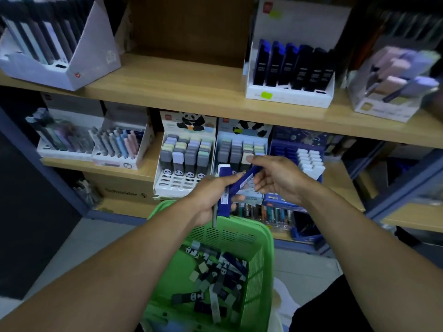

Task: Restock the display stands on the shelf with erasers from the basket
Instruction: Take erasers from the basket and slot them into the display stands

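Mid-restock: left hand (211,197) grip clenched around blue erasers (224,188), right hand (273,178) pinching one free. Next, probably, slotting into the blue stand (287,149) above the basket (263,236).

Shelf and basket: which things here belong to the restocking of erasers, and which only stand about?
Part of the job:
- left hand, holding blue erasers
- right hand, pinching one eraser
- green basket with loose erasers
- panda display stands

Only standing about:
- pen boxes
- cardboard box
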A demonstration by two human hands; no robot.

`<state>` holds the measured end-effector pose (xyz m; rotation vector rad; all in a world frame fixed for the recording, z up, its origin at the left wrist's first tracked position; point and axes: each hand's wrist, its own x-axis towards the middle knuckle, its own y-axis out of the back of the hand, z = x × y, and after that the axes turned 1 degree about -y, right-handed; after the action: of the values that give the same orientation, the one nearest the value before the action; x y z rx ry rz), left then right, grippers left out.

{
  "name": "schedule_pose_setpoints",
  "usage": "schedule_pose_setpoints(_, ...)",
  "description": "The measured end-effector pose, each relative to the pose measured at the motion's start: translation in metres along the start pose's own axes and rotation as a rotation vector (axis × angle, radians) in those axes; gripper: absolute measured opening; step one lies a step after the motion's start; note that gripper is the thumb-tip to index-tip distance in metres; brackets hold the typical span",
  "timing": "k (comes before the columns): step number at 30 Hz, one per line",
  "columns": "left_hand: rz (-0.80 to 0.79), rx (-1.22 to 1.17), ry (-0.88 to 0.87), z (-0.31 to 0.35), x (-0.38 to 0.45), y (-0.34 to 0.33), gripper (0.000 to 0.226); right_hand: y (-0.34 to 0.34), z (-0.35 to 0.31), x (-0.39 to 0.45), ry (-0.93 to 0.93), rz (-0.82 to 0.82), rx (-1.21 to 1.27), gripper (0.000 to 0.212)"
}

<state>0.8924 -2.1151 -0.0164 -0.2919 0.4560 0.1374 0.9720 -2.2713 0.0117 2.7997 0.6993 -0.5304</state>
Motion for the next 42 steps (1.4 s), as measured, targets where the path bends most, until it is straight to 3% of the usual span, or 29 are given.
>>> schedule_pose_setpoints(5, 0.018, -0.038, 0.073, -0.008, 0.007, -0.024, 0.026, 0.044, 0.007, -0.012, 0.041, 0.093, -0.064, 0.021)
schedule_pose_setpoints(8, 0.029, -0.049, 0.082, -0.009, 0.009, -0.030, 0.021, 0.067, 0.009, -0.023, 0.140, 0.270, -0.067, 0.033)
schedule_pose_setpoints(12, -0.019, -0.044, 0.099, -0.009, 0.008, -0.039, 0.021, 0.088, 0.016, -0.029, 0.325, 0.523, -0.328, 0.023)
schedule_pose_setpoints(16, -0.036, -0.016, 0.092, -0.011, 0.011, -0.048, 0.021, 0.088, 0.023, -0.028, 0.358, 0.511, -0.498, 0.010)
schedule_pose_setpoints(21, -0.022, 0.000, 0.082, -0.014, 0.014, -0.053, 0.020, 0.088, 0.024, -0.024, 0.314, 0.497, -0.792, 0.026)
schedule_pose_setpoints(29, -0.032, -0.038, 0.099, -0.014, 0.016, -0.057, 0.022, 0.089, 0.031, -0.010, 0.280, 0.382, -0.805, 0.025)
schedule_pose_setpoints(36, -0.041, -0.019, 0.108, -0.015, 0.015, -0.059, 0.017, 0.091, 0.030, -0.005, 0.325, 0.569, -0.884, 0.007)
schedule_pose_setpoints(42, -0.031, -0.029, 0.080, -0.016, 0.016, -0.058, 0.013, 0.088, 0.028, 0.001, 0.246, 0.650, -0.978, 0.019)
